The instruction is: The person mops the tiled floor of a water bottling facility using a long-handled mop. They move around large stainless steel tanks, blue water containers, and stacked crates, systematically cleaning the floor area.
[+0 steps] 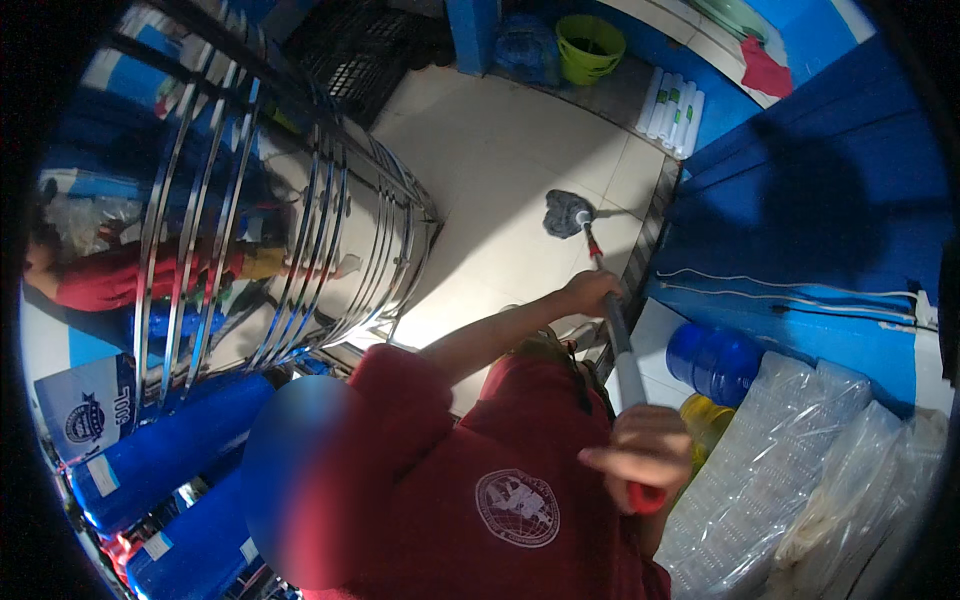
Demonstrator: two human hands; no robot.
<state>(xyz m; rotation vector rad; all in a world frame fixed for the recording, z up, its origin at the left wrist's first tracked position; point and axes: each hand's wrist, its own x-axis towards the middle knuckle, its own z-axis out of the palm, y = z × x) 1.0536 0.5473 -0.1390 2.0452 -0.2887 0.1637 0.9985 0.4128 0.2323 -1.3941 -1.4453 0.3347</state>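
Observation:
A string mop with a grey head (pixel 564 215) rests on the tiled floor. A red and white socket joins the head to its grey pole (pixel 625 360). My left hand (pixel 592 292) is closed around the lower part of that pole, its arm stretched across in front of me. Nearer my body, my right hand (pixel 646 450) grips the upper end, where a red end cap (pixel 643 496) shows below the fingers. The pole slants from my right side away to the mop head. My feet are partly hidden beneath my left arm.
A shiny, ribbed steel tank (pixel 315 217) bulges at left, above blue cylinders (pixel 187 450). At right, a blue water jug (pixel 712 364) and plastic-wrapped goods (pixel 750 465) line the blue wall (pixel 810 202). White filter cartridges (pixel 671 112) and a green bucket (pixel 590 49) stand at the far side.

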